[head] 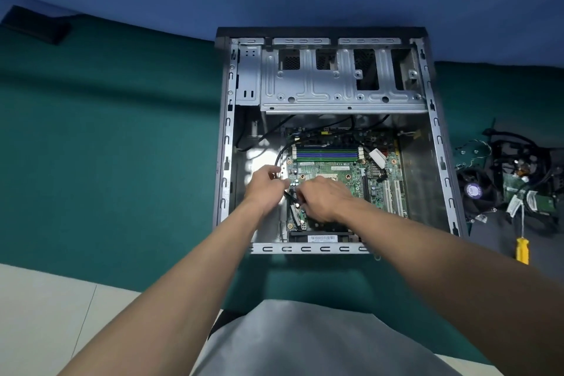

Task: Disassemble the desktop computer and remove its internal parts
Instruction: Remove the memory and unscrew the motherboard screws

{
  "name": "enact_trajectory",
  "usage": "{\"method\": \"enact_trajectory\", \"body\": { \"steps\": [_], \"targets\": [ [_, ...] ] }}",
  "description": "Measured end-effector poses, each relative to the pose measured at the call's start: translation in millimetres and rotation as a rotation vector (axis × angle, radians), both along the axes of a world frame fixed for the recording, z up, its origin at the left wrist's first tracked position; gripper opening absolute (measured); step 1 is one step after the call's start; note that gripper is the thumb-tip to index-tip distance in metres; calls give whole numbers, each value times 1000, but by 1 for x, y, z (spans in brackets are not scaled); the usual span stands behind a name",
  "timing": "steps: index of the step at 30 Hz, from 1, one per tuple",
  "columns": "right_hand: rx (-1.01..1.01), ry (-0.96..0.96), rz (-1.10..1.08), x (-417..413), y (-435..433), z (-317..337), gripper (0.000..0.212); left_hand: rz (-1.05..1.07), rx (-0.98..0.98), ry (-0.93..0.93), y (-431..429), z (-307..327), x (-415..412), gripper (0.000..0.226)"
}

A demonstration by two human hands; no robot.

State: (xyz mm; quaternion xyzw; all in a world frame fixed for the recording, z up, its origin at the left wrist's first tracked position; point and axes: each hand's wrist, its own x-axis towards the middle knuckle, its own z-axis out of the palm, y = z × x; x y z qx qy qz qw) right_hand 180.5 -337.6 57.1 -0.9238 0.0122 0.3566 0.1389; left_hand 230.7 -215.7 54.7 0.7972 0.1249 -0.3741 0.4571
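An open grey desktop case (225, 143) lies on its side on a green cloth. Inside it sits a green motherboard (335, 168) with blue and green memory slots (326, 153) and white expansion slots. Both hands meet over the board's left edge. My left hand (265, 185) pinches a black cable (282, 151) that loops up along the board's left side. My right hand (323, 198) grips the same cable's end at the board, fingers curled, hiding the connector. An empty metal drive cage (341, 82) fills the case's far end.
To the right of the case lies a heap of removed parts (512, 180): a fan, black cables, a small green board. A yellow-handled screwdriver (522, 249) lies nearer me. A dark flat object (36, 24) rests at far left. White floor shows below the cloth.
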Motion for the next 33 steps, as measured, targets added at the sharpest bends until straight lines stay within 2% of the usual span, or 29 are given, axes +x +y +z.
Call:
{"method": "enact_trajectory", "body": {
  "steps": [4, 6, 8, 9, 11, 14, 16, 18, 20, 22, 25, 28, 31, 33],
  "targets": [
    [-52, -56, 88, -6, -24, 18, 21, 46, -81, -141, -6, 3, 2, 17],
    [-94, -46, 100, -15, -48, 28, 21, 3, -26, -180, -6, 1, 5, 19],
    [-201, 4, 93, -27, -73, 33, 16, -151, 84, -205, -7, -3, 4, 16],
    [-266, 50, 90, -33, -83, 34, 15, -250, 132, -204, -9, -3, 4, 21],
    [-348, 200, 66, -44, -95, 31, 18, -438, 197, -177, -11, -5, 1, 46],
    [-330, 334, -15, -51, -95, 25, 23, -619, 217, -179, -16, -8, -1, 68],
    [-359, 248, -37, -43, -89, 30, 22, -693, 235, -215, -16, -9, -2, 73],
    [-371, 13, -64, -27, -80, 36, 17, -756, 277, -264, -14, -10, -1, 76],
    [-224, -254, -94, -9, -67, 37, 5, -852, 330, -315, -13, -11, 1, 75],
    [-38, -393, -23, 11, -52, 32, 11, -923, 381, -358, -13, -12, 3, 74],
    [18, -420, 66, 44, -33, 16, 34, -956, 442, -358, -11, -13, 3, 77],
    [-50, -420, -1, 70, -22, 4, 27, -969, 454, -332, -12, -13, 3, 77],
    [-130, -281, -58, 91, -18, -7, 20, -969, 467, -316, -13, -12, 4, 75],
    [-110, -189, -82, 97, -19, -14, 22, -981, 473, -289, -13, -11, 4, 74]
  ]
}}
